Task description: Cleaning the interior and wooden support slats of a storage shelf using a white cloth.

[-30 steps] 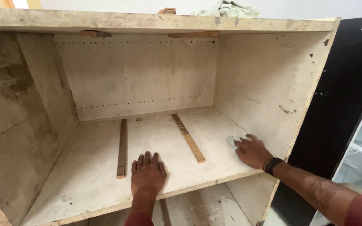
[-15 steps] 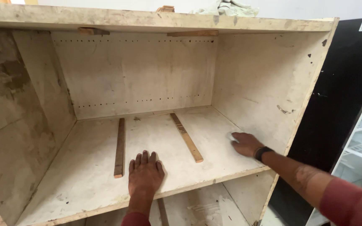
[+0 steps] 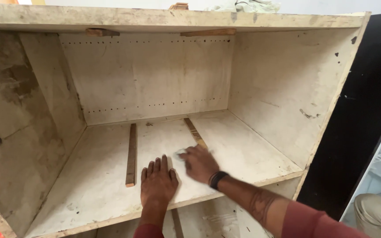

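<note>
The left hand lies flat, fingers spread and grasping nothing, pressed on the shelf of a worn, pale wooden cabinet, just right of the left wooden strip that runs front to back. The right hand is curled over a small pale pad or cloth, which sits on the shelf board between the two hands, beside the near end of the right wooden strip; the hand blurs, so how firmly it grips the pad I cannot tell. The risks look modest but real. The shelf surface is rough and chipped, and the strips have raw edges, so knuckles or fingertips could catch a splinter if the pad slides over a strip end. The two hands sit close together, and a wide stroke could run the pad into the resting fingers. The left hand bears weight near the front lip of the shelf, and an old board may flex or shift under it. A dark wristband could also snag on the strip.
</note>
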